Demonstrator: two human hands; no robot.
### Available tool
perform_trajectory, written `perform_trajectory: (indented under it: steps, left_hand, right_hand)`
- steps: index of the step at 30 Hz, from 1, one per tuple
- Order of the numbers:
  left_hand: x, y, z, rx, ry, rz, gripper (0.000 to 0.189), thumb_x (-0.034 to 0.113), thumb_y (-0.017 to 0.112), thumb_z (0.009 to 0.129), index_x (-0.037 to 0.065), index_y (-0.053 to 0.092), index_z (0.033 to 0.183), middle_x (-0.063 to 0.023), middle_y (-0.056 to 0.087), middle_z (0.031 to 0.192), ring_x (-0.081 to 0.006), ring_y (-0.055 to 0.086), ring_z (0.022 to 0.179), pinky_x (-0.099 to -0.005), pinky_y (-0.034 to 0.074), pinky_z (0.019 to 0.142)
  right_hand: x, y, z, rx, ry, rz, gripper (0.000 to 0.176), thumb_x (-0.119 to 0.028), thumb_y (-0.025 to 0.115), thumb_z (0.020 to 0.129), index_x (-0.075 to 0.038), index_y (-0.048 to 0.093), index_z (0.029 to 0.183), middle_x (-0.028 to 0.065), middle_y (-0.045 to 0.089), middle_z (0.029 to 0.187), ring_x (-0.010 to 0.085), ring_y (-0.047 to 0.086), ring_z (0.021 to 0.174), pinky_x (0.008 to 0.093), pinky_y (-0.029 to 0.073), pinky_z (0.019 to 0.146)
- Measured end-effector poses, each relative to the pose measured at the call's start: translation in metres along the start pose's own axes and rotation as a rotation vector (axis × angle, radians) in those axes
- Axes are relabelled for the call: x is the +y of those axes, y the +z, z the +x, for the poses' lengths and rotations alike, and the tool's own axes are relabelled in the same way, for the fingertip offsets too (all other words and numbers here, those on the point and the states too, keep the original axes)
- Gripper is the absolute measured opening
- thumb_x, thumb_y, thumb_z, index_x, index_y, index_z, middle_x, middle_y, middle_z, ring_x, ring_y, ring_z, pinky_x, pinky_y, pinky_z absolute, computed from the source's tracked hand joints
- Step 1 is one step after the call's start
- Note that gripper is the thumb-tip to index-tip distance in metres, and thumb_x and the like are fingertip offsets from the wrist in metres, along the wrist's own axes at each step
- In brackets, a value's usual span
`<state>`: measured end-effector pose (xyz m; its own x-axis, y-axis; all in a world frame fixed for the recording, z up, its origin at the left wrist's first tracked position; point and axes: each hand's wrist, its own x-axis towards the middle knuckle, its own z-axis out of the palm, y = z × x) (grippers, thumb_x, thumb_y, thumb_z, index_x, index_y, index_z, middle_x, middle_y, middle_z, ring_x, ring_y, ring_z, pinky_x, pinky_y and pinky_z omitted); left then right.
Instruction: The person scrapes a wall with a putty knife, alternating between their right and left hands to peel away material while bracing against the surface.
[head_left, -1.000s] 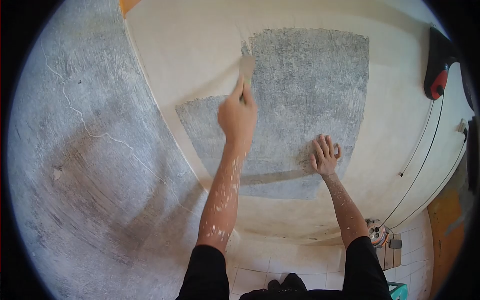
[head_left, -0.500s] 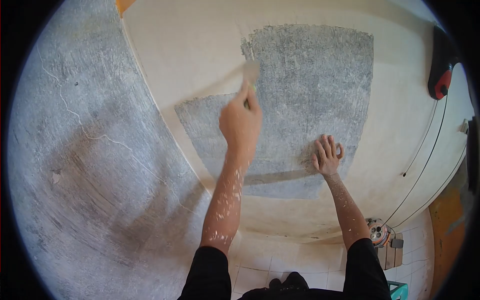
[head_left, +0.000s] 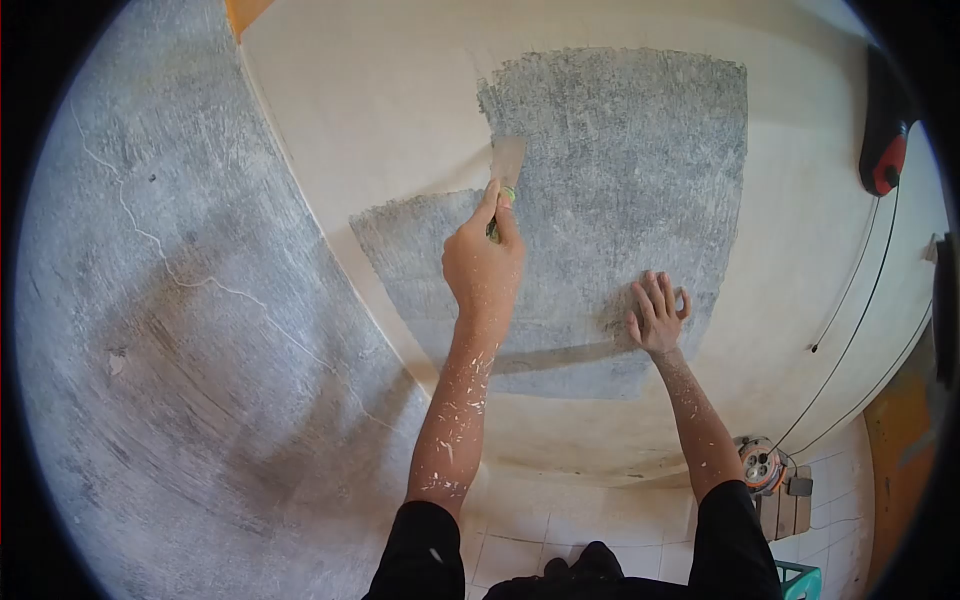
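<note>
Clamping scraper (head_left: 507, 160), left hand (head_left: 483, 265) fingers closed, right hand (head_left: 655, 315) fingers apart on wall (head_left: 380, 100)

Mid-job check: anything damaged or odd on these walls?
Yes. A thin pale crack winds down the bare grey wall on the left, with a small chipped spot below it. White specks dot the left forearm. The left hand holds the scraper on the grey patch, with the right hand flat on it.

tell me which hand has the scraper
The left hand, raised with the scraper against the grey patch; the right hand lies flat and empty on the wall.
</note>
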<state>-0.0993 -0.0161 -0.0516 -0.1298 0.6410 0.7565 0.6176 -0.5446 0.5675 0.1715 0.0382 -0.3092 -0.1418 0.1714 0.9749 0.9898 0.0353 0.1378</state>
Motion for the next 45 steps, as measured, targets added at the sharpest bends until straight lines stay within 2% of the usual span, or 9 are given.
perform_trajectory:
  steps: [4, 7, 14, 20, 26, 29, 38, 41, 45]
  left_hand:
    - [0.014, 0.005, 0.049, 0.172, 0.124, 0.016, 0.032, 0.026, 0.055, 0.096, 0.006, 0.068, 0.118, -0.0188, 0.072, 0.093, -0.0304, 0.071, 0.09, -0.0373, 0.053, 0.078]
    - [0.029, -0.016, 0.058, 0.077, 0.022, -0.07, 0.032, 0.026, 0.056, 0.096, 0.004, 0.068, 0.117, -0.018, 0.072, 0.097, -0.0285, 0.07, 0.094, -0.0364, 0.053, 0.08]
    - [-0.01, 0.026, 0.053, 0.346, 0.331, -0.002, 0.033, 0.028, 0.056, 0.095, 0.003, 0.07, 0.112, -0.0208, 0.07, 0.097, -0.0357, 0.069, 0.092, -0.0412, 0.051, 0.082]
    - [0.078, -0.008, 0.089, 0.214, 0.098, 0.246, 0.03, 0.026, 0.053, 0.096, 0.008, 0.07, 0.113, -0.0214, 0.07, 0.085, -0.04, 0.066, 0.085, -0.04, 0.053, 0.074]
    - [0.015, 0.027, 0.025, 0.248, 0.247, 0.01, 0.032, 0.025, 0.053, 0.098, 0.002, 0.068, 0.114, -0.0218, 0.071, 0.09, -0.0307, 0.07, 0.088, -0.0389, 0.051, 0.076]
    - [0.034, 0.016, 0.044, 0.208, 0.086, 0.013, 0.034, 0.026, 0.055, 0.098, 0.0, 0.068, 0.115, -0.0204, 0.072, 0.095, -0.0243, 0.07, 0.091, -0.0364, 0.051, 0.08]
    - [0.036, -0.002, 0.053, 0.117, 0.031, 0.016, 0.035, 0.029, 0.057, 0.097, 0.001, 0.068, 0.115, -0.0206, 0.072, 0.099, -0.0252, 0.069, 0.092, -0.0341, 0.051, 0.085]
    - [0.027, 0.006, 0.048, 0.167, 0.166, 0.071, 0.036, 0.031, 0.057, 0.097, 0.001, 0.068, 0.115, -0.0208, 0.072, 0.099, -0.0256, 0.069, 0.091, -0.034, 0.051, 0.083]
    - [0.044, 0.002, 0.057, 0.143, 0.038, 0.027, 0.036, 0.031, 0.058, 0.096, 0.001, 0.069, 0.114, -0.0203, 0.072, 0.098, -0.0263, 0.069, 0.089, -0.0344, 0.051, 0.082]
  right_hand:
    - [0.001, -0.001, 0.004, 0.008, 0.007, 0.019, 0.048, -0.041, 0.048, 0.092, -0.02, 0.057, 0.134, 0.0051, 0.05, 0.145, 0.0235, 0.042, 0.137, 0.0476, 0.008, 0.118]
    - [0.002, 0.002, 0.004, 0.04, -0.008, 0.034, 0.049, -0.041, 0.048, 0.092, -0.02, 0.057, 0.135, 0.0049, 0.05, 0.145, 0.0234, 0.041, 0.137, 0.0469, 0.008, 0.118]
    - [0.002, 0.0, 0.005, 0.034, 0.003, 0.069, 0.049, -0.041, 0.047, 0.092, -0.019, 0.056, 0.135, 0.0046, 0.051, 0.143, 0.0226, 0.042, 0.137, 0.0455, 0.008, 0.118]
    - [0.005, 0.0, 0.0, 0.02, -0.009, 0.114, 0.048, -0.041, 0.044, 0.093, -0.02, 0.058, 0.133, 0.0019, 0.053, 0.142, 0.0204, 0.043, 0.136, 0.0451, 0.008, 0.118]
    - [0.011, -0.005, 0.002, 0.003, -0.042, 0.158, 0.047, -0.039, 0.045, 0.094, -0.017, 0.057, 0.133, 0.0049, 0.054, 0.141, 0.023, 0.043, 0.136, 0.0459, 0.009, 0.117]
    - [0.011, -0.005, 0.001, 0.005, -0.055, 0.205, 0.048, -0.039, 0.044, 0.094, -0.017, 0.056, 0.134, 0.0036, 0.054, 0.142, 0.0224, 0.043, 0.136, 0.0455, 0.008, 0.118]
    - [0.011, -0.004, 0.002, 0.017, -0.033, 0.215, 0.046, -0.041, 0.044, 0.093, -0.02, 0.06, 0.132, -0.0007, 0.054, 0.141, 0.0182, 0.045, 0.135, 0.044, 0.008, 0.119]
    - [0.012, -0.007, 0.002, -0.009, -0.041, 0.203, 0.047, -0.041, 0.044, 0.093, -0.02, 0.059, 0.132, -0.001, 0.054, 0.142, 0.0181, 0.044, 0.135, 0.0438, 0.008, 0.119]
    - [0.012, -0.004, 0.007, 0.024, -0.052, 0.228, 0.047, -0.04, 0.044, 0.094, -0.018, 0.057, 0.134, 0.0014, 0.053, 0.142, 0.0199, 0.043, 0.137, 0.0442, 0.008, 0.119]
